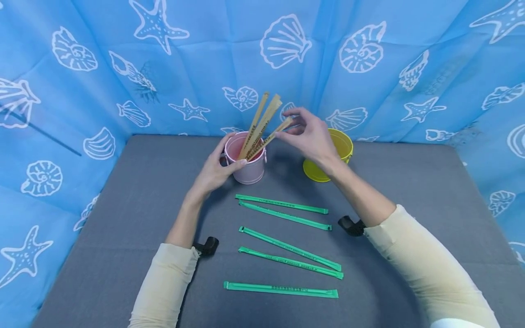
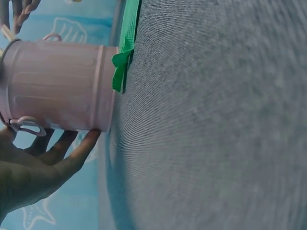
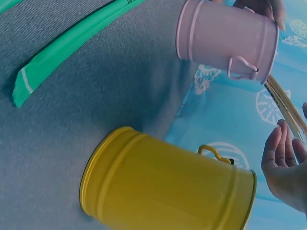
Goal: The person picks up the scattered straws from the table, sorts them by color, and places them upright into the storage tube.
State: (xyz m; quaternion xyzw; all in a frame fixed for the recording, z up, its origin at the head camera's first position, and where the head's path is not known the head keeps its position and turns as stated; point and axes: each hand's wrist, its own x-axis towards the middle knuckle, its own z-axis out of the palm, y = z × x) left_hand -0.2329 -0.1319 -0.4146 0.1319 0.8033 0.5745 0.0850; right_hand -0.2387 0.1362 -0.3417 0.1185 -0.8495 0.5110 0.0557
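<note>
My left hand grips the small pink bucket, with the fingers round its far left side and the thumb at the near rim. Several brown wrapped straws lean up out of this bucket towards the right. At its top end, the lowest-leaning brown straw is pinched between the thumb and fingers of my right hand; its lower end is inside the bucket. In the left wrist view the bucket stands with its base on the table.
A yellow bucket stands right of the pink one, partly behind my right hand and wrist. Several green wrapped straws lie spread across the grey table nearer to me. A blue curtain with white shells hangs behind the table.
</note>
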